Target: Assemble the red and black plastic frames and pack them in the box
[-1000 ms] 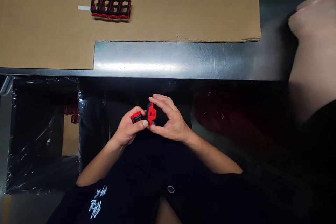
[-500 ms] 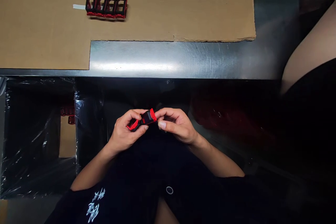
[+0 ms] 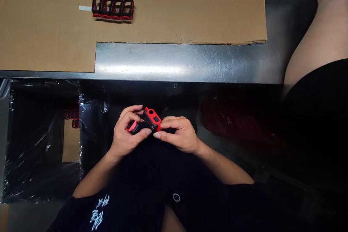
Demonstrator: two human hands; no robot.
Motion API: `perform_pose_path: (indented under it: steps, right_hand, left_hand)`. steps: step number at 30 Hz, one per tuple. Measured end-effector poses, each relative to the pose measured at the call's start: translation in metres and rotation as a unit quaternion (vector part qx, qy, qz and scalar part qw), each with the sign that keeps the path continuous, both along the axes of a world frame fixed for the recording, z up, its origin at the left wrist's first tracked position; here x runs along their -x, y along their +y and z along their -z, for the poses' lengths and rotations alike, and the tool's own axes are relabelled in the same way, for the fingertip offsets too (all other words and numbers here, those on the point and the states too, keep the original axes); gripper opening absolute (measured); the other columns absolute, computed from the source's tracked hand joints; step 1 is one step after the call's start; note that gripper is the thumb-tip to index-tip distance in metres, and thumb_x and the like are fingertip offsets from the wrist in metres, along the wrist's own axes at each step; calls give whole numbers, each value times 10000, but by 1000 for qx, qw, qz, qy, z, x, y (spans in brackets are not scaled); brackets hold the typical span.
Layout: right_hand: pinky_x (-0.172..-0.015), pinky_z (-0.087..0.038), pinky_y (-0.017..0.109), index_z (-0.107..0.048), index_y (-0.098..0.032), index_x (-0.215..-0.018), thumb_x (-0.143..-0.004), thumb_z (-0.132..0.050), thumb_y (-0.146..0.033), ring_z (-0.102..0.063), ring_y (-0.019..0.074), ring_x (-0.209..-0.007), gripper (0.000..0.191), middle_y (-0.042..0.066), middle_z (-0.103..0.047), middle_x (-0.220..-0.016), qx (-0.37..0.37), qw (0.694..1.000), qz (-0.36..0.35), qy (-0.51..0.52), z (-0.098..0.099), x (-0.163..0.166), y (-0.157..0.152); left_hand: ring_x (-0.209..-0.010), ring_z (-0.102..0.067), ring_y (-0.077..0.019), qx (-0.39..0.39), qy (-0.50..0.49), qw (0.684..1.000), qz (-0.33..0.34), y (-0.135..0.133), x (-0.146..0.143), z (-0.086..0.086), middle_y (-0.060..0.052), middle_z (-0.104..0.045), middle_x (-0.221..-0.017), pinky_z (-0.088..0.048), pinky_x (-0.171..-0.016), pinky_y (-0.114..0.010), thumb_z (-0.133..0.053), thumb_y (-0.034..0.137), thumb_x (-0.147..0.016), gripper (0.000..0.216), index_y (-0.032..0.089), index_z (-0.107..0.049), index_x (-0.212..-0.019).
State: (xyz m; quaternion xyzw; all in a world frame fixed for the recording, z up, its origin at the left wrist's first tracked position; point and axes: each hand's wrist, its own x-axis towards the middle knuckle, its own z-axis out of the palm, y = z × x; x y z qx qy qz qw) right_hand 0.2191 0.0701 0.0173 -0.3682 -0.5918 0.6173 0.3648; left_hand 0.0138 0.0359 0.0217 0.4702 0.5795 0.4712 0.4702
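My right hand [image 3: 181, 132] pinches a red-and-black plastic housing [image 3: 152, 119] by its lower right end, between thumb and fingers. Its red face, with a round hole and a small dark square, is turned up. A second red-and-black plastic piece [image 3: 133, 127] rests in the curled fingers of my left hand [image 3: 129, 128]. My left thumb tip reaches close to the housing's lower edge; whether it touches cannot be made out. Both hands are in front of my body, below the table edge.
Several red-and-black housings [image 3: 113, 8] stand in a row on the cardboard [image 3: 190, 7], beside a white strip [image 3: 85, 8]. A metal table edge [image 3: 163, 61] runs across. At left is a black plastic-lined container [image 3: 32, 145] with red parts. Another person's arm [image 3: 310, 40] is at right.
The housing between my hands has turned, so its red face with the round hole now shows. My right fingers have closed on its end. The other piece sits deeper in my left hand.
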Motion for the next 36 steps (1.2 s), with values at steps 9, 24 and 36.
perform_pose_path:
  steps: [9,24,36]
  right_hand:
    - [-708,-614,307,-808,-217,-892,-901,-746,-257,-751,188,-754,75,54,-789,-822,-119,993,-2,-1,11,6,0]
    - [-789,-597,312,-799,-203,-949,-893,-697,-229,-752,184,-845,119,59,-792,-941,-21,998,-55,-6,10,0,9]
    - [-697,-635,270,-737,-204,-1065,-794,-840,-288,-736,149,-740,302,38,-777,-945,-32,998,42,-29,-13,13,14]
  left_hand:
    - [-1203,-676,-319,-23,-76,997,-2,-4,-13,-6,-119,-651,-1359,-505,-1101,-459,-951,69,-545,411,198,-711,-853]
    - [-1136,-698,-312,-37,11,999,-8,-7,-13,-5,-118,-629,-1345,-551,-1034,-455,-927,77,-580,330,196,-722,-810]
    - [-1174,-700,-299,-228,201,951,58,-10,-6,9,-96,-668,-1339,-598,-996,-399,-880,101,-679,231,237,-756,-818]
